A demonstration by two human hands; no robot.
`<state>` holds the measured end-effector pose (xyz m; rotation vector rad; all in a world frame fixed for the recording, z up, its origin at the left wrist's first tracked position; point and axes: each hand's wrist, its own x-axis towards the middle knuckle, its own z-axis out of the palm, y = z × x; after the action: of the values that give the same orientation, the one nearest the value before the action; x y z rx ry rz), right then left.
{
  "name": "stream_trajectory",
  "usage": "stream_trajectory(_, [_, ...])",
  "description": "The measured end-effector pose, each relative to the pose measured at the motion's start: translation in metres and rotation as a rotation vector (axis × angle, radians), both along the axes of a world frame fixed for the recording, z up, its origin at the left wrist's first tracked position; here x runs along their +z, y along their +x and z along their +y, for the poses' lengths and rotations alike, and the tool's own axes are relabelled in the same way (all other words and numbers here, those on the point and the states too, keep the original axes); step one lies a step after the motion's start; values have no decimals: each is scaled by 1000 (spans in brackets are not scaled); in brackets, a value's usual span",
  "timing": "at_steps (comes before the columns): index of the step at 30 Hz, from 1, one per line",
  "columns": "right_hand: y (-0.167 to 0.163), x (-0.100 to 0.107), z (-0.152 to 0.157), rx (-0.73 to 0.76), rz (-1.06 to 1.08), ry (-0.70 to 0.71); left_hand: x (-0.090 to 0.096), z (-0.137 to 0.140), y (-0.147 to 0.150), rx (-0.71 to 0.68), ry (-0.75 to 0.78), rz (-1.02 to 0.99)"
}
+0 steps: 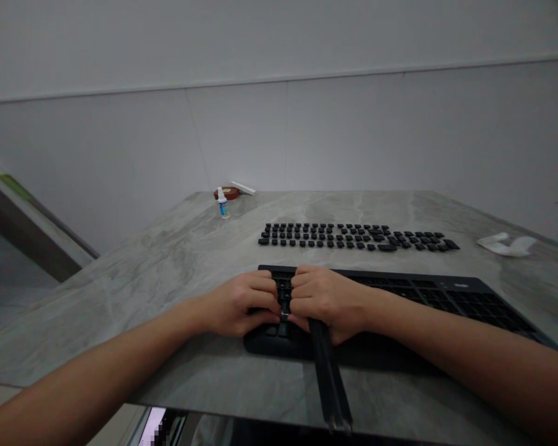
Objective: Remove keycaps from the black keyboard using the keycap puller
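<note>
A black keyboard [302, 350] lies in front of me with most of its keycaps off; a few stay at its near left corner. My left hand [248, 302] rests on its left end, fingers curled and pressed together at the key sockets. Close beside it, my right hand [323, 300] is closed around a long black tool [328, 378], which slants down towards me and ends in two small pale tips. Between my thumbs shows a small light spot [284, 317], too small to name. Whatever my left fingertips pinch is hidden.
Beyond the keyboard, loose black keycaps [323, 235] lie in rows on the grey marbled table [167, 260]. A small spray bottle [223, 204] and a brown roll of tape [227, 193] stand far left. Crumpled white tissue [506, 245] lies right. A wall [353, 136] rises behind.
</note>
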<state>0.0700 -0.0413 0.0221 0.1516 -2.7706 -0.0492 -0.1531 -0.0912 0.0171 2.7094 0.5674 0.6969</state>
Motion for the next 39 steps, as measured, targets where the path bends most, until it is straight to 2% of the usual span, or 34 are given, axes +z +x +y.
stream_trajectory(7, [-3, -2, -8, -98, -48, -31, 3, -1, 3, 48, -62, -10])
stream_trajectory(10, [-5, 3, -13, -135, -126, 20, 1, 2, 0, 45, -82, -28])
stream_trajectory(15, [-8, 14, -25, -96, -207, 250, -1, 3, 0, -51, 118, -27])
stream_trajectory(18, [-9, 15, -30, -76, -233, 289, 0, 1, 2, -61, 181, -4])
stream_trajectory(21, [-9, 11, -27, -159, -240, 145, 0, 2, 4, -41, 168, -24])
stream_trajectory(25, [-6, 2, -16, -373, -142, -253, -2, 5, 2, 3, 82, -51])
stream_trajectory(27, [-4, -3, -11, -415, -114, -393, -4, 6, 1, 33, 22, -62])
stream_trajectory(29, [-3, -9, -9, -401, -78, -477, -5, 6, 0, 64, -38, -64])
stream_trajectory(34, [-1, -21, -7, -316, 22, -493, -6, 5, 0, 113, -108, -54])
stream_trajectory(39, [0, -24, -11, -244, 121, -316, -3, 4, 1, 114, -98, -45])
